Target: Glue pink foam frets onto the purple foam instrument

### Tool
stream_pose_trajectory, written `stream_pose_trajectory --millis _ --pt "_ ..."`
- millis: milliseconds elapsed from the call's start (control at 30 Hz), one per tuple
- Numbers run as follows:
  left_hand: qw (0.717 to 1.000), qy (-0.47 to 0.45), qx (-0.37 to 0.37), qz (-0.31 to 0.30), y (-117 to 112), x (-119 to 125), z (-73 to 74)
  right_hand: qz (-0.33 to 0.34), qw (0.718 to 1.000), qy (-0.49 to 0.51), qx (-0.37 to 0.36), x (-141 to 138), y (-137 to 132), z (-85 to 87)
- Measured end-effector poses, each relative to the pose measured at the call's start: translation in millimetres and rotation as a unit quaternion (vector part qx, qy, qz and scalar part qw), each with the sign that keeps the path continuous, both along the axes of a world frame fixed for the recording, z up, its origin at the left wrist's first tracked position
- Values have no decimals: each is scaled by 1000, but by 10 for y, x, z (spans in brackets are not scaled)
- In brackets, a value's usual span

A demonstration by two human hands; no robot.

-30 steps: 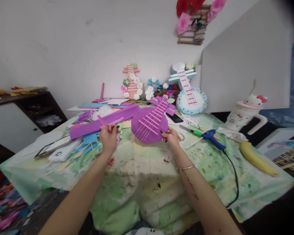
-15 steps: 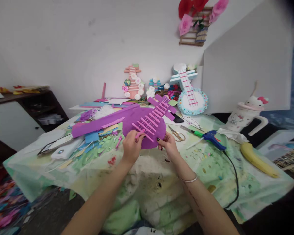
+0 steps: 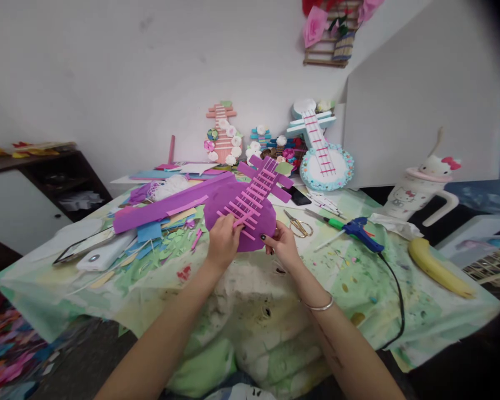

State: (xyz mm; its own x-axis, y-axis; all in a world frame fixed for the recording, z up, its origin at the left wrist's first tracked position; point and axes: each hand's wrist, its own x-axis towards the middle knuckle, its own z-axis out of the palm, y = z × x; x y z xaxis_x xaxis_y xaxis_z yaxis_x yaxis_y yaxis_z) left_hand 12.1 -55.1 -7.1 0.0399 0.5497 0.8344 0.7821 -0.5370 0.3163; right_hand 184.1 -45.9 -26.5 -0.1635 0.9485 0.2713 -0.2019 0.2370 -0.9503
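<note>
A purple paper lute, like a pipa [image 3: 217,201], tilts up in front of me, with pink crossbars and thin strings down its front and a green leaf [image 3: 284,168] near its head. At its lower right edge, my right hand [image 3: 283,244] pinches the body between thumb and fingers. My left hand [image 3: 224,243] is closed at the lower front, gripping a pink strip [image 3: 245,218] that slants up and right across the strings. The strip's lower end is hidden by the fingers.
Purple rolled sheet [image 3: 158,209], green paper scraps [image 3: 179,244] and a white power bank [image 3: 104,255] lie left. Gold scissors [image 3: 299,226], a blue glue gun [image 3: 363,233] with its cord, and a banana [image 3: 437,268] lie right. Behind stand a white-blue lute [image 3: 323,161] and a cup [image 3: 416,194].
The pink strip in my left fingers has turned and now points up and right over the crossbars. My right hand keeps its pinch on the lute's edge. The view has shifted slightly.
</note>
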Motion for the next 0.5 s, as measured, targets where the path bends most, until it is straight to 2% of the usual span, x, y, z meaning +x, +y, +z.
stream_pose_trajectory --millis 233,500 --pt "998 13 -6 -54 73 31 -31 -2 1000 3 -6 -5 6 -11" --pt "989 -111 -5 -95 -26 38 -36 -3 1000 12 -16 2 12 -24"
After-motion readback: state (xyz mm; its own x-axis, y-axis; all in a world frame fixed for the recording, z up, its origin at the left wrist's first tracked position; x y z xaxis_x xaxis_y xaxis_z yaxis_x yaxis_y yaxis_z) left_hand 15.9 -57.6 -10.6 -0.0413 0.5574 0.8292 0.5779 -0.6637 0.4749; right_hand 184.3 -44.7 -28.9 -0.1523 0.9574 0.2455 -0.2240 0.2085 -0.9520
